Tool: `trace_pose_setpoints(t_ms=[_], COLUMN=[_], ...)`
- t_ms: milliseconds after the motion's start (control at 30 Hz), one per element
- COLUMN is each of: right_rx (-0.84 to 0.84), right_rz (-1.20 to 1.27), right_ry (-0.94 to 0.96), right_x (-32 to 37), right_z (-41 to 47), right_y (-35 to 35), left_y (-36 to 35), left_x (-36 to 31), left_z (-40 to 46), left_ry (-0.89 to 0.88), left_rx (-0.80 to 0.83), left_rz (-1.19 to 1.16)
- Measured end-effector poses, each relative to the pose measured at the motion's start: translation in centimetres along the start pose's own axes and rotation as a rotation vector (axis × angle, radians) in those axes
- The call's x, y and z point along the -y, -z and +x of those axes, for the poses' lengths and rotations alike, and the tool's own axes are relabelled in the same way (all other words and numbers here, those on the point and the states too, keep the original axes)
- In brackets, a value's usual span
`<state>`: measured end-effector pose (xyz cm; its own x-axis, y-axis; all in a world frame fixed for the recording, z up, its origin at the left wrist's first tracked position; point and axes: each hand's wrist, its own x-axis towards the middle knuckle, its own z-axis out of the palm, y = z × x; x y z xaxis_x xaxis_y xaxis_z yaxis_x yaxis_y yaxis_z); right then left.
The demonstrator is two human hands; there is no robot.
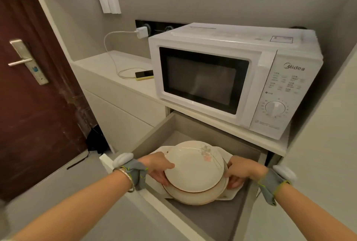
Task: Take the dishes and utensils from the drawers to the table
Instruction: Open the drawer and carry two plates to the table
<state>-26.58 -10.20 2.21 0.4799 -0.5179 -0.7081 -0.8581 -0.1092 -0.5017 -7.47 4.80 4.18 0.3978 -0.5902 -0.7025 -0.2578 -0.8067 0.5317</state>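
Two hands, left hand [157, 165] and right hand [244, 170], fingers curled around opposite rims of two stacked plates [195, 171] over one white tray [229, 195] in the open drawer's [193, 124] front half.

Open grey drawer [195, 126] held stacked plates [195, 173] between both hands, white microwave [231, 78] stood on counter [108, 68] above them.
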Motion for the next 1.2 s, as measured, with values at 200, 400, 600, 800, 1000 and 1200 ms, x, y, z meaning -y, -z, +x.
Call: trace_pose_setpoints(t_ms=[200, 400, 600, 800, 1000, 1200], right_rx=[0.066, 0.082, 0.127, 0.012, -0.219, -0.408], right_rz=[0.067, 0.148, 0.251, 0.286, 0.263, 0.357], right_ry=[0.038, 0.077, 0.142, 0.207, 0.313, 0.524], right_x=[-0.6, -0.9, -0.2, 1.7, 3.4, 4.7], right_z=[1.3, 1.8, 1.0, -0.8, -4.1, -9.8], right_y=[0.0, 0.3, 1.0, 1.5, 1.4, -0.1], left_y=[-1.5, -1.8, -1.3, 0.1, 1.5, 0.5], left_x=[-0.4, -0.6, -0.2, 1.0, 3.2, 7.8], left_z=[0.0, -1.0, -2.7, -6.8, -13.4, -21.7], left_ry=[0.052, 0.038, -0.051, -0.102, -0.24, -0.349], left_rx=[-0.124, -0.171, -0.228, -0.261, -0.392, -0.557], left_rz=[0.039, -0.291, -0.572, -0.804, -1.003, -1.121])
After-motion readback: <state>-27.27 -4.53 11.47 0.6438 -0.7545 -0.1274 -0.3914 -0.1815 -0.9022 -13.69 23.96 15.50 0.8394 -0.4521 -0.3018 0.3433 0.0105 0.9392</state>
